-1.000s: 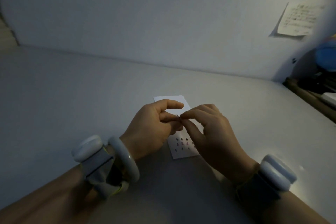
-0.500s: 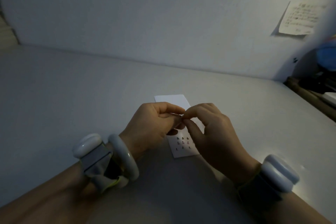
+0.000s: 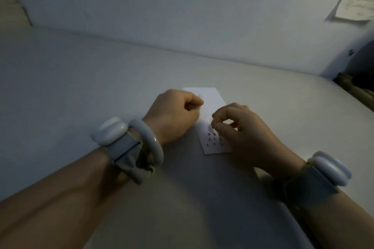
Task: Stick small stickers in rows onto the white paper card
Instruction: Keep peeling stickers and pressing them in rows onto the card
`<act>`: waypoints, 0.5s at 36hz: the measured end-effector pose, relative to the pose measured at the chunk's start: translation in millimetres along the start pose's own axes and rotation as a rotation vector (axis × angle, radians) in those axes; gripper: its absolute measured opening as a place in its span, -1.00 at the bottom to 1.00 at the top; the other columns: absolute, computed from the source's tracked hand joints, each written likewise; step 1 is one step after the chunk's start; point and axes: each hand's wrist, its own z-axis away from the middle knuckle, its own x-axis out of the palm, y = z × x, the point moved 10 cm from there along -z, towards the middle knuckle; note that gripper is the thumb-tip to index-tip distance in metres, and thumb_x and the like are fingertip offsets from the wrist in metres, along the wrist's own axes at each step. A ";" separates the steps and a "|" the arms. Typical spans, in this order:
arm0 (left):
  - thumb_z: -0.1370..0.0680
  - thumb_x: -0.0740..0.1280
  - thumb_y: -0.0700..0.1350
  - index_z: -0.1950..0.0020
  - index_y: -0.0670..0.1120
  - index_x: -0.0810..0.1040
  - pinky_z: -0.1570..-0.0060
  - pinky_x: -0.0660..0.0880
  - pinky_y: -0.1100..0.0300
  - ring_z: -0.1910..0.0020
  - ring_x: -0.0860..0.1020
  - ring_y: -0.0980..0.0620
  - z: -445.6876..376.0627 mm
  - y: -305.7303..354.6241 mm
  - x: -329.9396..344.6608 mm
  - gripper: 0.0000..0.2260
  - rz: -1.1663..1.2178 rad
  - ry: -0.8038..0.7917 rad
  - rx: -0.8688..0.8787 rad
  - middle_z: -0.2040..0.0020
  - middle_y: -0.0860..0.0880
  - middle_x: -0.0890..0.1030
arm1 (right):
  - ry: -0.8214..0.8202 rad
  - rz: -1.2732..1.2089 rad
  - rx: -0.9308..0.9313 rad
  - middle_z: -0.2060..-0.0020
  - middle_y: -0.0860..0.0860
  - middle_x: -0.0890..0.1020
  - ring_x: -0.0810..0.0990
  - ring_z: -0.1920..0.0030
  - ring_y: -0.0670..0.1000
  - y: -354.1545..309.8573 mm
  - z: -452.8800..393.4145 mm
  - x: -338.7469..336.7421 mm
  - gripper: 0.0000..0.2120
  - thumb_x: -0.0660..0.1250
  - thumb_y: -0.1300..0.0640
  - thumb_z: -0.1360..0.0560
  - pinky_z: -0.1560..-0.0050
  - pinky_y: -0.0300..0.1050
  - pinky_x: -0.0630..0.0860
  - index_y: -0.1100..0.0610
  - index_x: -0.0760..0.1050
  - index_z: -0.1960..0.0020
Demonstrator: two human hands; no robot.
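Note:
The white paper card (image 3: 212, 97) lies flat on the pale table, its long side running away from me. Rows of small dark stickers (image 3: 214, 139) fill its near end. My right hand (image 3: 247, 133) hovers over the card's right side. Its thumb and forefinger tips are pinched together on a tiny sticker just above the top row, right at the card's surface. My left hand (image 3: 174, 115) rests at the card's left edge, fingers curled, thumb pressed to the forefinger on a thin sticker sheet that is mostly hidden.
A white wall (image 3: 182, 6) rises close behind the table, with a paper note (image 3: 356, 2) stuck on it at the upper right. Dark clutter (image 3: 360, 79) sits past the table's right edge. Both wrists carry white strapped devices.
My hands were pinched together above the card; they have parted. The right hand dropped to the card with a sticker, the left drew back to the left. The view moved closer.

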 end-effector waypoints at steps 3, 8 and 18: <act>-0.47 0.37 -0.17 -0.24 -0.03 0.53 -0.12 0.39 0.34 -0.01 0.55 0.13 -0.5 2.2 6.9 -0.66 -0.141 -0.067 0.021 -0.08 0.03 0.62 | -0.053 0.012 -0.011 0.04 -0.15 0.52 0.39 -0.07 -0.08 -0.3 -0.9 8.5 -0.81 0.28 0.16 -0.49 -0.06 -0.18 0.37 -0.10 0.47 0.23; -0.47 0.39 -0.13 -0.34 -0.01 0.44 -0.13 0.35 0.34 -0.11 0.51 0.10 0.9 2.3 16.7 -0.56 -0.240 -0.166 0.038 -0.20 0.02 0.56 | -0.096 0.009 -0.007 0.01 -0.13 0.51 0.36 -0.08 -0.09 -0.5 -1.6 16.1 -0.78 0.27 0.16 -0.50 -0.04 -0.22 0.32 -0.12 0.45 0.25; -0.47 0.38 -0.12 -0.35 0.00 0.42 -0.18 0.31 0.32 -0.20 0.49 0.04 1.8 4.5 19.3 -0.55 -0.334 -0.186 0.073 -0.28 -0.01 0.52 | -0.082 0.068 -0.037 0.04 -0.08 0.52 0.32 -0.06 -0.06 -0.5 -1.7 22.4 -0.74 0.29 0.17 -0.48 0.06 -0.43 0.24 -0.15 0.40 0.29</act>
